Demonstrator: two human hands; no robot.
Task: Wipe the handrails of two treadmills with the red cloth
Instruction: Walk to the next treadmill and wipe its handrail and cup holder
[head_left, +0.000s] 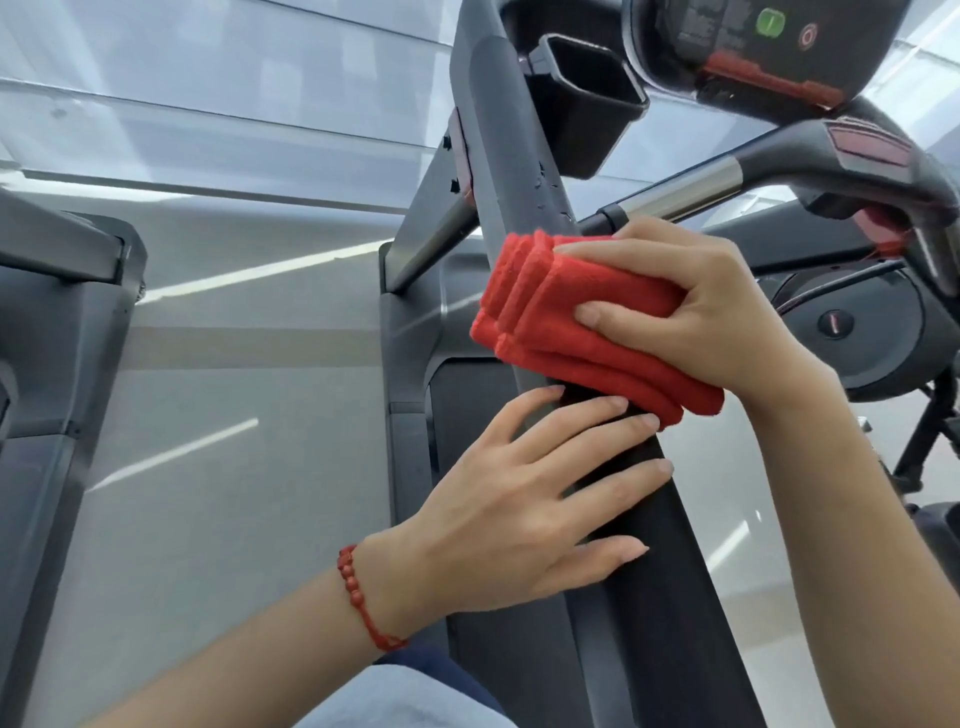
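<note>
Since the folded cloth (582, 317) looks soft and light, the right hand (691, 306) wraps it round the rail (524, 171), while the left hand (524, 499) rests flat below, fingers straight.

The dark handrail (524, 182) carries the folded red cloth (561, 322).

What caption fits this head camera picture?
Right hand grips the red cloth on a treadmill handrail; left hand rests below.

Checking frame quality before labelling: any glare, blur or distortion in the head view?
Head view: wide-angle bending on the handrail; bright streak reflections on the floor; console text soft, unreadable; red cloth and both hands, left hand, right hand, fairly sharp.
</note>
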